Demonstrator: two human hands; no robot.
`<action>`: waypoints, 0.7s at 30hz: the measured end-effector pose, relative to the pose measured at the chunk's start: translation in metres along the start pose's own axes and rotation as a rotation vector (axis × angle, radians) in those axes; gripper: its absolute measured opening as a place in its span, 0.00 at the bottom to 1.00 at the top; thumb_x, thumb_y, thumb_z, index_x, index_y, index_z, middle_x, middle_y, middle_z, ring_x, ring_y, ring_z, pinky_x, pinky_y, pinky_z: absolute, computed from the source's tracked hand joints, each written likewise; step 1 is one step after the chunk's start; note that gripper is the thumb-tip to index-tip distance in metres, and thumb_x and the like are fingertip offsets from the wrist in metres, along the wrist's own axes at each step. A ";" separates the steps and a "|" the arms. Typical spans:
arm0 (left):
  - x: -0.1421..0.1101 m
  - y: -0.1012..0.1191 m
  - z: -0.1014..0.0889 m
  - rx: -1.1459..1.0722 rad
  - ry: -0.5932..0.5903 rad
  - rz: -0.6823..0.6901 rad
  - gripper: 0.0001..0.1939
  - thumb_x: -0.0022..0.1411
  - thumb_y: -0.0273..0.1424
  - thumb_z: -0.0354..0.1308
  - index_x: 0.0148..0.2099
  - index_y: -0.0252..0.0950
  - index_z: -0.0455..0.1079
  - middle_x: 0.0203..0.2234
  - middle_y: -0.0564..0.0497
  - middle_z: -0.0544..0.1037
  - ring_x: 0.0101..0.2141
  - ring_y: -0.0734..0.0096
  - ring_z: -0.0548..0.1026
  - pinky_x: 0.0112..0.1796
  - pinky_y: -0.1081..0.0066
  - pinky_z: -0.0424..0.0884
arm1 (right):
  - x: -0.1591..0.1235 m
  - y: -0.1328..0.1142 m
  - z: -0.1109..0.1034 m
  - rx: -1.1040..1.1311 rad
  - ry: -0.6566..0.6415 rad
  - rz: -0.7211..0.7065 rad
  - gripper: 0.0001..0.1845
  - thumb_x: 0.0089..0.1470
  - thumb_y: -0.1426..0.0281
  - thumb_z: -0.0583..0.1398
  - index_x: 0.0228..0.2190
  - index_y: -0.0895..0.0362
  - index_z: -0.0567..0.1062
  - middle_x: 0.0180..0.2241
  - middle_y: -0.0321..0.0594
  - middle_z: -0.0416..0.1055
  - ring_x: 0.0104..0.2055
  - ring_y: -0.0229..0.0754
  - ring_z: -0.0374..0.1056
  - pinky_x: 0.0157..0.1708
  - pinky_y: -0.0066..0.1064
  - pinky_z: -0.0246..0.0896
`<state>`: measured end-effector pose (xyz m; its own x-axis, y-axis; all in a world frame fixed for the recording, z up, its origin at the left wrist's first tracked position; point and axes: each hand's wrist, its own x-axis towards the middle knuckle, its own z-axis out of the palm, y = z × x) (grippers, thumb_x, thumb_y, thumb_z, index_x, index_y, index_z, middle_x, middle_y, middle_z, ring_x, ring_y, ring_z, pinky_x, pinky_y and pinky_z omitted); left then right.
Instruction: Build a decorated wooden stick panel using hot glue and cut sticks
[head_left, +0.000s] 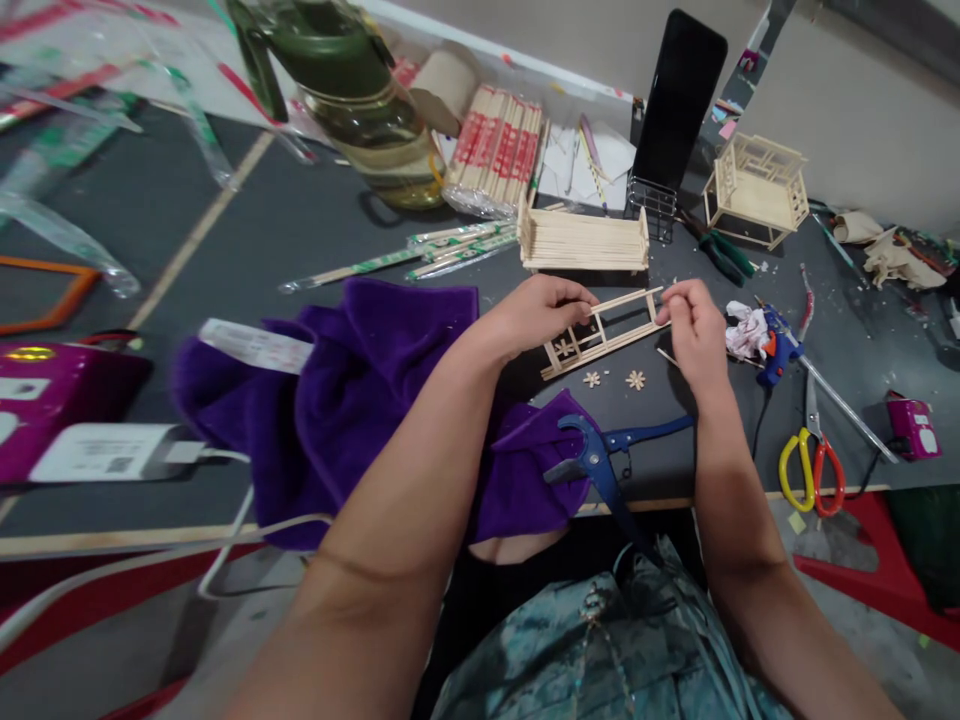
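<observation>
A small ladder-like frame of thin wooden sticks (600,335) lies on the dark tabletop (300,220) in front of me. My left hand (541,312) curls over its left part, fingers closed on the top rail. My right hand (694,325) pinches the frame's right end between thumb and fingertips. Two tiny wooden flower shapes (636,379) lie just below the frame. A third one sits inside the frame's left cell.
A purple cloth (337,400) and blue cutters (600,455) lie near the front edge. A blue glue gun (776,345), yellow-and-red scissors (814,465), a stick-built tray (583,240), a miniature wooden chair (757,190), wrapped chopsticks (495,150), a green-lidded jug (360,90) and a black phone (679,95) surround it.
</observation>
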<state>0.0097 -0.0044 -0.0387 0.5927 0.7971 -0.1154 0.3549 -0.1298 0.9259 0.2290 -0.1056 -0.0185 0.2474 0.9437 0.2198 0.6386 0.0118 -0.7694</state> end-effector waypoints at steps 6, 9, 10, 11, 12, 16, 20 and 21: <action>0.000 0.001 0.001 -0.001 0.020 -0.020 0.15 0.57 0.34 0.61 0.43 0.31 0.83 0.29 0.48 0.82 0.30 0.69 0.74 0.34 0.70 0.68 | -0.019 -0.005 -0.055 -0.093 0.242 0.062 0.17 0.72 0.52 0.51 0.38 0.49 0.69 0.27 0.31 0.72 0.28 0.39 0.68 0.36 0.33 0.61; 0.000 0.003 0.001 0.007 0.033 -0.031 0.15 0.57 0.34 0.62 0.42 0.32 0.83 0.29 0.48 0.83 0.31 0.68 0.76 0.35 0.70 0.69 | -0.041 0.002 -0.087 -0.288 0.296 0.113 0.21 0.68 0.50 0.55 0.29 0.50 0.69 0.27 0.35 0.72 0.31 0.42 0.67 0.38 0.36 0.60; 0.000 0.003 0.000 0.011 0.035 -0.035 0.15 0.57 0.34 0.62 0.42 0.32 0.83 0.29 0.48 0.83 0.31 0.68 0.76 0.35 0.70 0.70 | -0.050 0.008 -0.096 -0.340 0.342 0.142 0.20 0.66 0.50 0.56 0.29 0.51 0.70 0.28 0.36 0.72 0.32 0.43 0.67 0.39 0.36 0.60; 0.000 0.004 0.000 0.013 0.036 -0.037 0.14 0.57 0.34 0.62 0.42 0.32 0.84 0.29 0.48 0.84 0.32 0.67 0.77 0.36 0.71 0.70 | -0.058 0.017 -0.104 -0.374 0.387 0.173 0.18 0.65 0.51 0.57 0.32 0.51 0.71 0.29 0.37 0.73 0.33 0.44 0.68 0.40 0.37 0.61; 0.000 0.004 0.000 0.012 0.036 -0.035 0.14 0.57 0.34 0.62 0.41 0.33 0.84 0.30 0.48 0.84 0.32 0.67 0.77 0.36 0.71 0.71 | -0.066 0.026 -0.112 -0.397 0.437 0.204 0.17 0.63 0.51 0.58 0.35 0.51 0.72 0.31 0.38 0.75 0.33 0.44 0.69 0.40 0.37 0.61; 0.002 0.002 -0.001 -0.004 0.032 -0.025 0.14 0.56 0.36 0.64 0.41 0.34 0.84 0.30 0.49 0.85 0.33 0.66 0.79 0.36 0.72 0.71 | -0.089 0.065 -0.131 -0.482 0.418 0.417 0.21 0.62 0.47 0.55 0.32 0.51 0.73 0.27 0.40 0.75 0.29 0.46 0.68 0.37 0.38 0.59; 0.003 0.001 -0.001 -0.056 0.010 -0.006 0.14 0.56 0.37 0.65 0.41 0.34 0.83 0.30 0.49 0.85 0.32 0.67 0.79 0.35 0.73 0.72 | -0.091 0.084 -0.134 -0.513 0.366 0.509 0.30 0.61 0.41 0.51 0.28 0.51 0.74 0.28 0.46 0.77 0.30 0.48 0.68 0.35 0.37 0.57; 0.003 0.001 -0.001 -0.067 0.003 -0.009 0.14 0.56 0.37 0.65 0.40 0.35 0.83 0.29 0.48 0.85 0.32 0.67 0.79 0.34 0.73 0.72 | -0.088 0.086 -0.133 -0.523 0.364 0.510 0.31 0.61 0.39 0.51 0.29 0.52 0.75 0.29 0.47 0.78 0.31 0.48 0.68 0.35 0.37 0.57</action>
<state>0.0110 -0.0014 -0.0378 0.5876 0.7998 -0.1230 0.3113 -0.0831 0.9467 0.3593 -0.2314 -0.0246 0.7631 0.6239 0.1682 0.6190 -0.6310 -0.4676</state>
